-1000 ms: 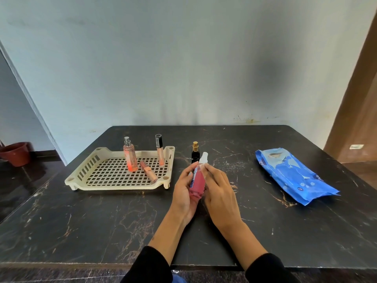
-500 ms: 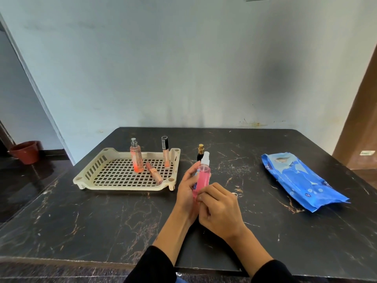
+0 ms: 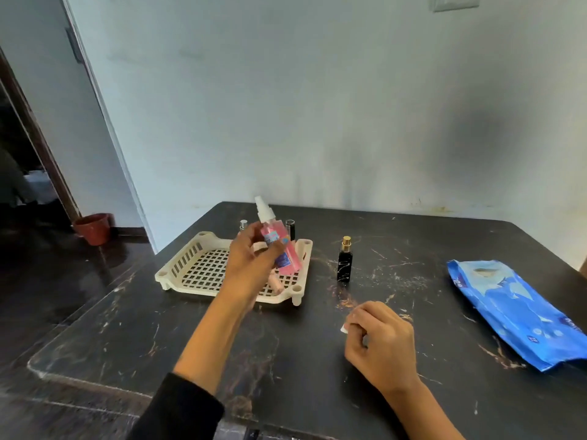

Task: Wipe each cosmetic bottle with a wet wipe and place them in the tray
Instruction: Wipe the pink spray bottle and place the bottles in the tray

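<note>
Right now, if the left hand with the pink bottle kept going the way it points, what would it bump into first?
Probably the bottles standing at the tray's far side; the left hand holds the pink spray bottle above it. Depth is uncertain.

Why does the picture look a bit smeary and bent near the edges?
Head view: the left hand and its pink spray bottle are motion-blurred; the wide lens bows the door frame and table edge; soft light leaves a dim patch on the wall.

head view | 1 camera | faces forward-down | near table [image 3: 286, 360]
</note>
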